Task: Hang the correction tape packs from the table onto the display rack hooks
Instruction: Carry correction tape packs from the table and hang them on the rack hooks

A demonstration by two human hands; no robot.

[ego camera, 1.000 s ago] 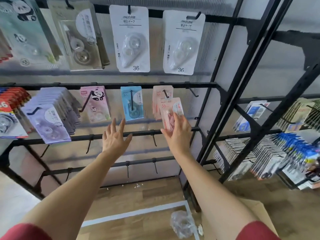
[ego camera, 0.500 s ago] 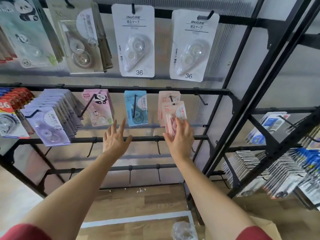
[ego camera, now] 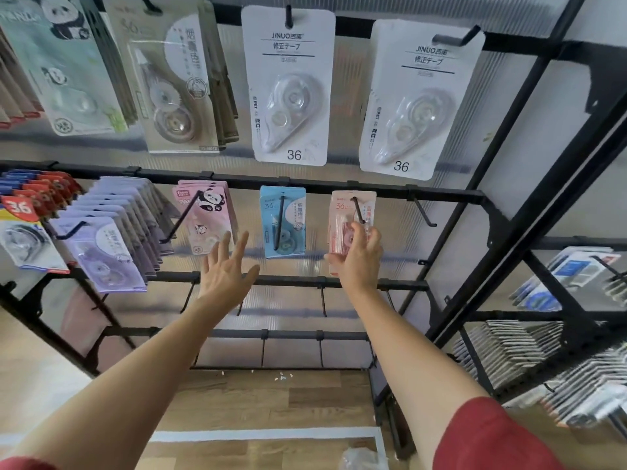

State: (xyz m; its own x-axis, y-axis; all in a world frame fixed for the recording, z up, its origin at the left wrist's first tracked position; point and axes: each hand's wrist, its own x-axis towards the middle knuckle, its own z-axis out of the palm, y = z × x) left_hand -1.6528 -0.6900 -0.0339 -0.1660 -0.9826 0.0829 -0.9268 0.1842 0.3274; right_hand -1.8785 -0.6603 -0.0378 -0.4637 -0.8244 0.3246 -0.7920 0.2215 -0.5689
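Right of the pale blue card pack (ego camera: 283, 222), the upright pink correction tape pack (ego camera: 342, 215) is threaded on a black wire hook (ego camera: 358, 209), with the right hand (ego camera: 359, 266) clasping its lower half. The left hand (ego camera: 225, 273), fingers spread and holding nothing, hovers below-left.

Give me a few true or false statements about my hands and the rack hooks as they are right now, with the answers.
1. The right hand holds a pink pack in the middle row. True.
2. The left hand grips the blue pack. False: it is open, fingers spread, holding nothing.
3. Two white packs marked 36 hang in the top row. True.
4. The hook just right of the pink pack is loaded. False: it is bare.
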